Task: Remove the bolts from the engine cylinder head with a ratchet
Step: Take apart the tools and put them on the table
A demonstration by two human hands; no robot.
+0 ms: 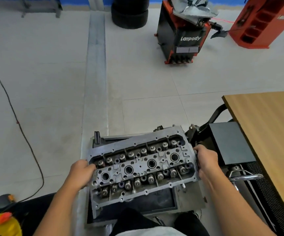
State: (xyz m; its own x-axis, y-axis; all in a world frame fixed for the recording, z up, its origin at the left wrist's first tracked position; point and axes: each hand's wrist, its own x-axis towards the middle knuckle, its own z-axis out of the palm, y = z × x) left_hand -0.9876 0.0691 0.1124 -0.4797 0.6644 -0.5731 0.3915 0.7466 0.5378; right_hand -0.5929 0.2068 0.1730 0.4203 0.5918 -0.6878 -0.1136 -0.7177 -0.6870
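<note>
Gripping the cylinder head (143, 167) at both ends, the person appears to be lifting or shifting it, tilted, above a dark frame on the floor just in front of their knees. At the head's left end, the left hand (81, 172) has its fingers curled over the rim and into the recess beside the first valve springs (102, 163), so it holds the casting itself. Across the head from left to right run two rows of springs with four round plug wells (129, 169) between them; several smaller round holes show beside the wells, but whether bolts sit in any of them is too small to tell. At the head's right end, the right hand (206, 160) clasps the edge, thumb on top and fingers wrapped underneath. No ratchet shows anywhere around the head. Since the head seems to come free in the hands, the bolt removal is likely finished or nearly so, and what remains is setting it aside. Right of the head stand a black box (229, 142) and a wooden tabletop (265, 125).
</note>
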